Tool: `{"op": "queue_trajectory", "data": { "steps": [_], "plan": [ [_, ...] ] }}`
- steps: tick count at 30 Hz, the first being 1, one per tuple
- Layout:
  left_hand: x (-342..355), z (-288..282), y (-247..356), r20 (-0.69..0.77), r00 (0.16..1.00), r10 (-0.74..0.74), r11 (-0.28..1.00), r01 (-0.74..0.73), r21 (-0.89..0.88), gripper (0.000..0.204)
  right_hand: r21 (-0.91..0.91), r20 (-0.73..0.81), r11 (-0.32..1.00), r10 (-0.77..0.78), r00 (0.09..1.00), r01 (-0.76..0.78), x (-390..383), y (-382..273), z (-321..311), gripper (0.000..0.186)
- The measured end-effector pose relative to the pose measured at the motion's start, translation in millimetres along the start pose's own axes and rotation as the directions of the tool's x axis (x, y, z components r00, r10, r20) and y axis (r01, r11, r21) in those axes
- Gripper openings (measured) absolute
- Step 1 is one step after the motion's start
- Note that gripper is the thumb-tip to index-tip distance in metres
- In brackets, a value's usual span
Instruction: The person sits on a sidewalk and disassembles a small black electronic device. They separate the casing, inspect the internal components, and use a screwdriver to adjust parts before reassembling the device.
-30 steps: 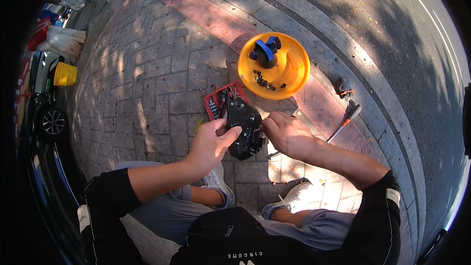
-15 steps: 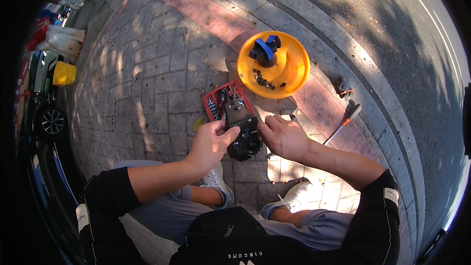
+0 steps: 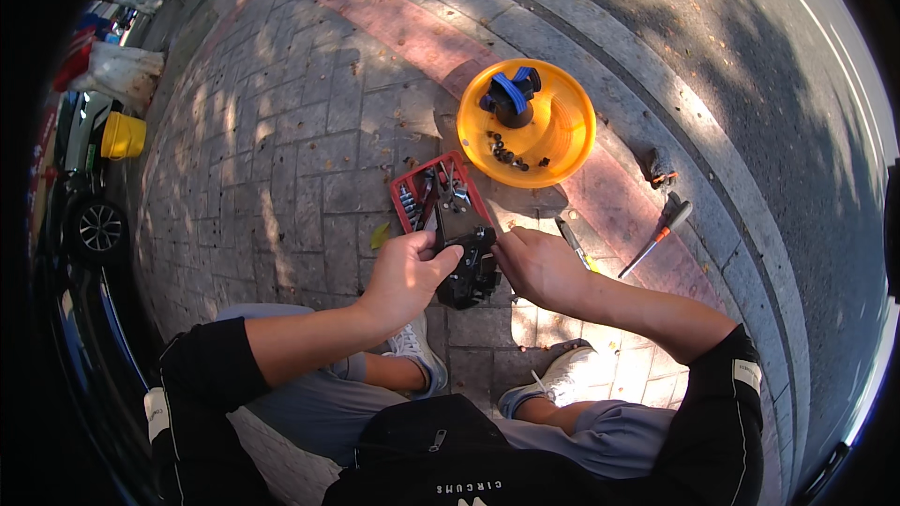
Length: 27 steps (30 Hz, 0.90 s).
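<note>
A black mechanical assembly with small metal fittings (image 3: pixel 466 267) is gripped in my left hand (image 3: pixel 403 276), thumb across its face. My right hand (image 3: pixel 539 262) is at the assembly's right side, fingers curled and pinched at its edge; whatever lies in the fingertips is hidden. Behind the assembly is a red tool box (image 3: pixel 409 171) with sockets and tools in it. Beyond that sits a yellow round tray (image 3: pixel 562 126) holding several small black parts (image 3: pixel 502 152) and a black object with blue straps (image 3: pixel 513 98). A yellow-handled tool (image 3: pixel 585 253) lies just past my right hand.
An orange-and-grey screwdriver (image 3: pixel 673 225) and a dark crumpled item (image 3: pixel 659 169) lie on the paving to the right. A curb (image 3: pixel 712 131) borders the asphalt road (image 3: pixel 806 178). At the left stand a yellow bucket (image 3: pixel 122 136), a dark car (image 3: pixel 89 234) and white bags (image 3: pixel 122 70).
The black assembly has tilted in my left hand, showing a different face and its brownish upper part. My right hand has shifted slightly right and down, uncovering more of the yellow-handled tool.
</note>
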<state>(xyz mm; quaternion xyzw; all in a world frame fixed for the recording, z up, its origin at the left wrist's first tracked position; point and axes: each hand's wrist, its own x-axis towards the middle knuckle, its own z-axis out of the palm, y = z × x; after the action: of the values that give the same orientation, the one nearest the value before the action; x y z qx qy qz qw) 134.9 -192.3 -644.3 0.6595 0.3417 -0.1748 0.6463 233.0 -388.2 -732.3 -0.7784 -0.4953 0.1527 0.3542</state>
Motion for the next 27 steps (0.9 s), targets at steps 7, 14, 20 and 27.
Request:
{"op": "queue_trajectory", "data": {
  "steps": [7,14,20,27],
  "plan": [
    [-0.2,0.5,0.2,0.008,1.0,0.001,1.0,-0.001,-0.016,0.021,-0.006,-0.012,0.997,-0.078,0.997,0.077,0.2,-2.5,-4.3,0.016],
    [-1.6,0.2,-1.5,0.023,1.0,-0.014,0.999,0.014,-0.033,0.02,-0.019,0.029,0.997,-0.076,0.997,0.076,-2.2,-1.6,-4.3,0.017],
    [-2.4,0.7,-2.0,0.027,1.0,0.001,0.999,0.0,-0.034,0.021,-0.016,0.035,0.998,-0.058,0.998,0.059,-3.7,0.2,-1.0,0.015],
    [-3.3,2.3,-0.9,0.025,1.0,0.004,1.0,-0.003,-0.022,0.02,-0.008,0.064,1.0,-0.012,0.998,0.012,-5.5,1.5,1.1,0.018]
  ]
}}
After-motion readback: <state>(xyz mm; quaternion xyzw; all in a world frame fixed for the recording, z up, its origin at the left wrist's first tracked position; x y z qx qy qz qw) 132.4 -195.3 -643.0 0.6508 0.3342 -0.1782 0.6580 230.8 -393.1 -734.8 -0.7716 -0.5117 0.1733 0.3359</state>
